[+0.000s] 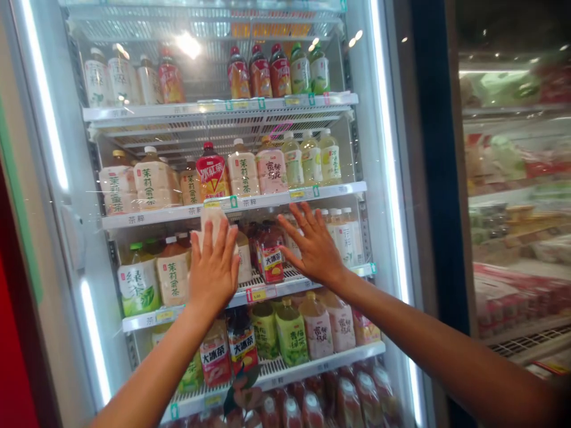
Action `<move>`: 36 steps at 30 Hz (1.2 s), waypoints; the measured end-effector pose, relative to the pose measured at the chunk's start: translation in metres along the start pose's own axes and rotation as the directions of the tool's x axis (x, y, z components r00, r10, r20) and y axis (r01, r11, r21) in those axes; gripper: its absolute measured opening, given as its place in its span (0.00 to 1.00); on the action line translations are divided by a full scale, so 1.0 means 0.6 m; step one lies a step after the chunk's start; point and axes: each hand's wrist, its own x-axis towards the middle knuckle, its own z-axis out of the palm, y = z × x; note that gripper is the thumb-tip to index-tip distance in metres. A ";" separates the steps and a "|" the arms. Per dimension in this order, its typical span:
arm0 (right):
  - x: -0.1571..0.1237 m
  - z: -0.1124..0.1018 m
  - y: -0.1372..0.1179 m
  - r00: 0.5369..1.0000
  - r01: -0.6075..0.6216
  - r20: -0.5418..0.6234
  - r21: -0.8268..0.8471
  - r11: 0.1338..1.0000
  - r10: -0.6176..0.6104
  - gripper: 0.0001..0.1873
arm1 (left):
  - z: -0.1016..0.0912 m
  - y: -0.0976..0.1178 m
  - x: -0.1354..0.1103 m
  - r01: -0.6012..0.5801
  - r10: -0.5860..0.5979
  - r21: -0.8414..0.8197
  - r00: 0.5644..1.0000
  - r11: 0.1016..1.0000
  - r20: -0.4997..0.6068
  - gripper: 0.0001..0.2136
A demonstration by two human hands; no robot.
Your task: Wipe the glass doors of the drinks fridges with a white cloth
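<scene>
My left hand (213, 270) is laid flat against the glass door of a lit drinks fridge, its fingers straight and a little apart. Pinned under that hand is a white cloth (213, 219), which shows above and between the fingers; whether it is fabric or paper I cannot tell. To the right, my right hand (314, 245) is spread wide on or close to the glass, with nothing in it. Behind the glass, between the hands, stands a dark iced tea bottle (270, 252) with a red label.
Several shelves of bottled tea fill the fridge; a front shelf edge (241, 202) carries price tags. Bright light strips (386, 178) run down both sides. A dark pillar (439, 148) stands at the right, then open shelves (517, 238) of blurred packaged goods.
</scene>
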 end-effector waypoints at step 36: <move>0.215 0.039 0.054 0.982 0.005 -0.189 0.053 0.999 0.005 0.44 | -0.071 -0.175 0.141 -0.102 0.088 -0.147 0.992 0.984 -0.093 0.31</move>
